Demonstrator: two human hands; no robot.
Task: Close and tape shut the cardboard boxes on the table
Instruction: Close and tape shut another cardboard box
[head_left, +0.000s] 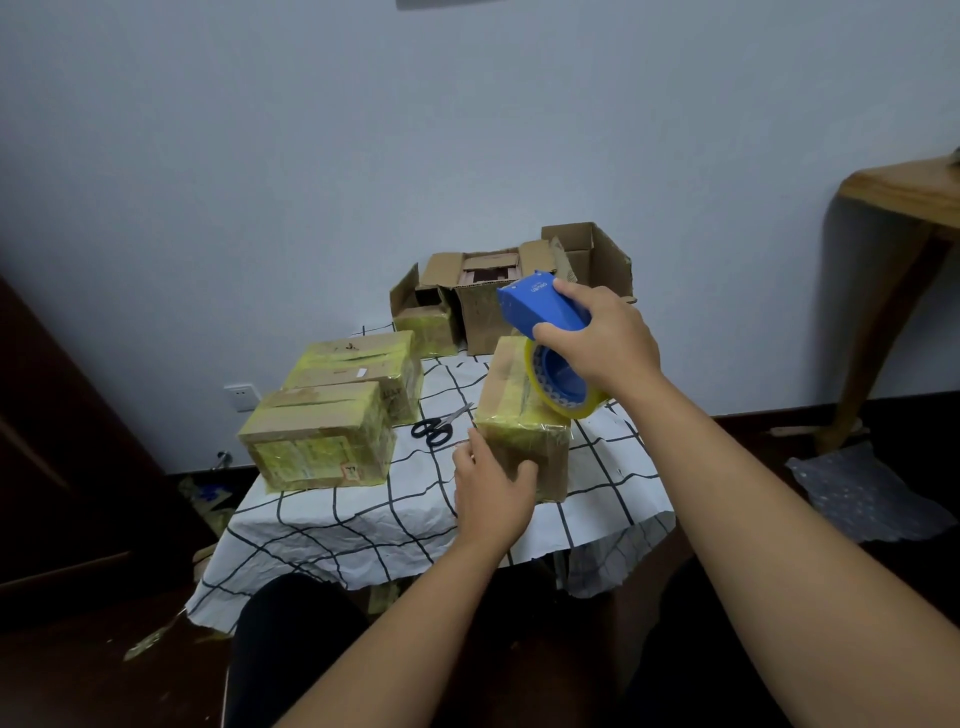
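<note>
A closed cardboard box (511, 395) with yellowish tape across its top stands in the middle of the table (363, 525). My left hand (491, 486) rests against its near front face with the thumb on the cardboard. My right hand (597, 338) grips a blue tape dispenser (540, 312) holding a roll of yellowish tape (550, 400), which sits over the box's top right edge. Two taped boxes (322, 431) (358, 364) lie at the left. Open boxes (483, 291) with raised flaps stand at the back.
Black-handled scissors (439, 426) lie on the checked tablecloth between the left boxes and the middle box. A wooden table (904, 208) stands at the right, with bubble wrap (862, 493) on the dark floor. Tape scraps litter the floor at the left.
</note>
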